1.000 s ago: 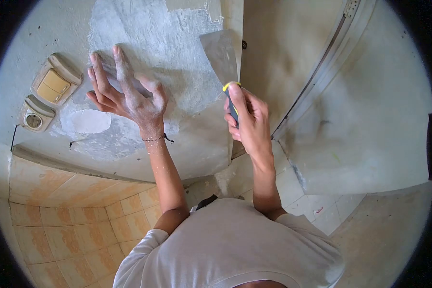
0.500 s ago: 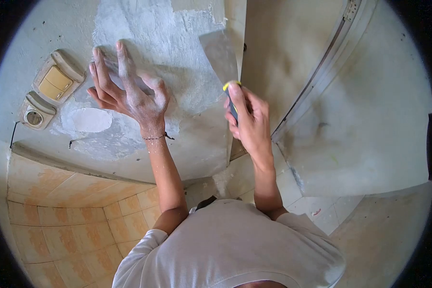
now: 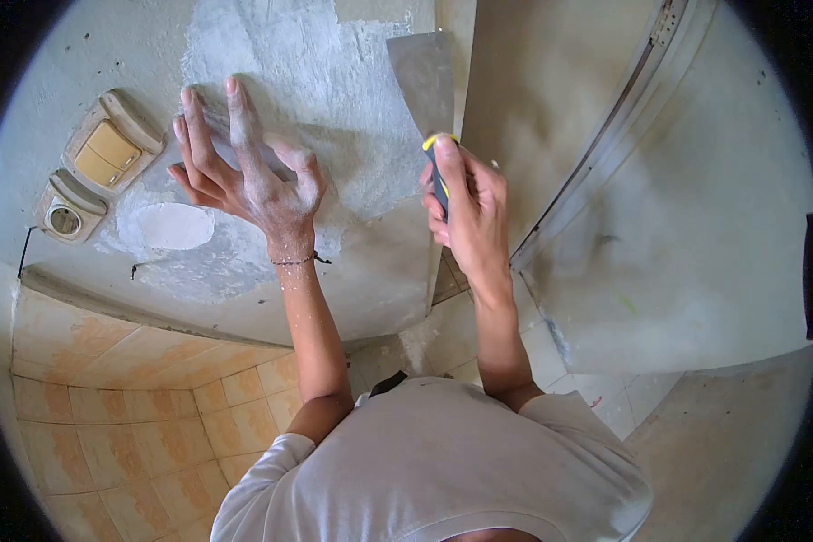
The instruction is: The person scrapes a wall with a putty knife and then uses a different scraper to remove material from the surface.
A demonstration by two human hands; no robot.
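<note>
My right hand is wrapped round the dark and yellow handle of a putty knife. Its wide metal blade points up, lying at or just off the wall near the wall's right edge. My left hand, dusted white, has its fingers spread against the wall; no tool is in it. Around and above the left hand runs a rough patch of whitish filler. A smooth white oval patch lies below the left hand's fingers.
Left of my left hand are a yellowed double light switch and a round socket. A short wire sticks out lower down. Orange-marked tiles cover the lower left. A door frame stands to the right.
My right hand has moved the putty knife slightly up, and its blade now stands more upright. My left hand stays in nearly the same place on the wall.
</note>
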